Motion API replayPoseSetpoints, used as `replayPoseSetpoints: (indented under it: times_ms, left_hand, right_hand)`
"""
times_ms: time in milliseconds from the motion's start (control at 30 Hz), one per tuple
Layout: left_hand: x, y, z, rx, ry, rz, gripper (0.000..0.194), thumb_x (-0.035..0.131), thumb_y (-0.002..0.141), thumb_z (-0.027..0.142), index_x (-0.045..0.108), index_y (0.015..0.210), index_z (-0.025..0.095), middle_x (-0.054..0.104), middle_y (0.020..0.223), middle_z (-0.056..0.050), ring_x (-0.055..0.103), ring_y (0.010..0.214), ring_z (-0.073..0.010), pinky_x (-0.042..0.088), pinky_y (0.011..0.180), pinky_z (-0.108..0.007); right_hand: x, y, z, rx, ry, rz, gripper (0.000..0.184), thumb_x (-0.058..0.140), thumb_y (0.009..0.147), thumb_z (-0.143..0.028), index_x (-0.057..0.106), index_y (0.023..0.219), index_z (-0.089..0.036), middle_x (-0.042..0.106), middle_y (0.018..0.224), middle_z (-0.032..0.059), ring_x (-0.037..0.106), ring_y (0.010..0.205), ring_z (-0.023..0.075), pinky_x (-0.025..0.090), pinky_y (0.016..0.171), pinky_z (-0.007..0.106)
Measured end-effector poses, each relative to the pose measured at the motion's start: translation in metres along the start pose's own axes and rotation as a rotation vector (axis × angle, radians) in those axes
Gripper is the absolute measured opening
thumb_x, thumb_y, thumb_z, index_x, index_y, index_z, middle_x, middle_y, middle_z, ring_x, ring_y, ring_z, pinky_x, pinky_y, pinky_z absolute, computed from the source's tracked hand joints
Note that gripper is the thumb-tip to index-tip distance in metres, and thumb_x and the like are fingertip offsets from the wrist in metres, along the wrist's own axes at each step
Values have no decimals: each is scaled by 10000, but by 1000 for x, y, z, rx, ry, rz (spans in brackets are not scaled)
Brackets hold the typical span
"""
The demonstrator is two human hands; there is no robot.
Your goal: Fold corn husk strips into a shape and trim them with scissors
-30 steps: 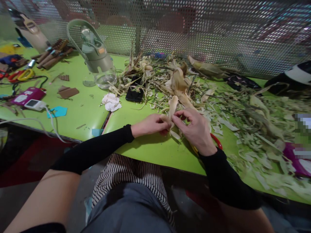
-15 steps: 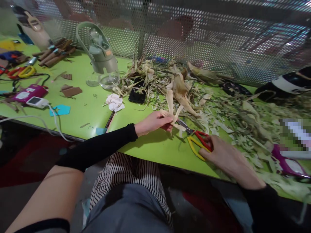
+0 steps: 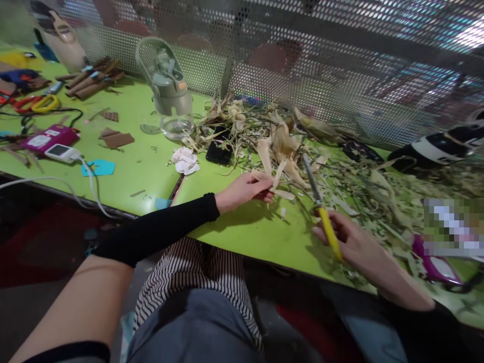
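Between the fingers of my left hand [image 3: 245, 190] is a pale strip of dried corn husk [image 3: 278, 174], its pieces splayed out to the right and upward. A pair of scissors [image 3: 321, 214] with a yellow handle is in my closed right hand [image 3: 357, 242]. The blades point up and away, apart from the husk strip. A small pale scrap [image 3: 283, 214] lies just below the strip on the green table [image 3: 242, 237]. Behind my left hand sits a heap of dried husks [image 3: 283, 141].
Left of the heap are a black phone [image 3: 220, 151], crumpled tissue [image 3: 185, 160] and a clear-based bottle [image 3: 172, 101]. Farther left lie a magenta device [image 3: 51, 140] with a white cable and brown rolls [image 3: 93, 80]. A dark bottle [image 3: 434, 150] lies right, before the perforated metal screen [image 3: 321, 70].
My right hand has drawn the scissors right, away from the husk strip, and turned them so the blades point up. My left hand stays nearly in place with the strip.
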State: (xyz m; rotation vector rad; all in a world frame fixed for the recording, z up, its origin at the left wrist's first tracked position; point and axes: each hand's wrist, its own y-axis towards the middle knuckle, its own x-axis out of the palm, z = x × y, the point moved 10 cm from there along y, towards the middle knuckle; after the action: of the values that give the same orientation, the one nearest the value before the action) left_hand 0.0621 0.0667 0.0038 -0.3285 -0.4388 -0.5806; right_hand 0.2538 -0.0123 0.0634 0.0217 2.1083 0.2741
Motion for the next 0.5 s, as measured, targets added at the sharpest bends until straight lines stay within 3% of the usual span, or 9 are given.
replayPoseSetpoints:
  times_ms: [33,133,367,500]
  left_hand:
    - [0,1,1,10,3,-1,198,586,1027,146,669,857,89,662,740,5,617,653,-45,568,780,-234]
    - [-1,2,4,44,23,6,187,586,1023,135,632,845,102,646,739,12,611,653,-44,558,774,-229]
    - [5,-1,6,80,141,-56,169,534,1028,125,600,873,121,620,775,10,620,713,-87,582,880,-341]
    - [11,-2,7,124,191,-111,151,528,1026,128,601,894,121,614,786,12,603,702,-75,573,830,-298]
  right_hand:
    - [16,3,-2,49,-46,-83,675,622,792,-847,714,1054,-232,759,785,81,717,642,272,592,561,386]
    - [39,11,-12,118,-221,-154,840,566,806,-837,666,1258,-136,753,857,119,704,704,293,569,624,399]
    - [47,24,-35,110,-345,-122,854,521,827,-818,631,1291,-109,752,995,185,704,742,307,536,627,395]
    - [48,24,-40,74,-364,-120,813,483,855,-813,621,1244,-113,719,875,137,635,629,263,475,573,370]
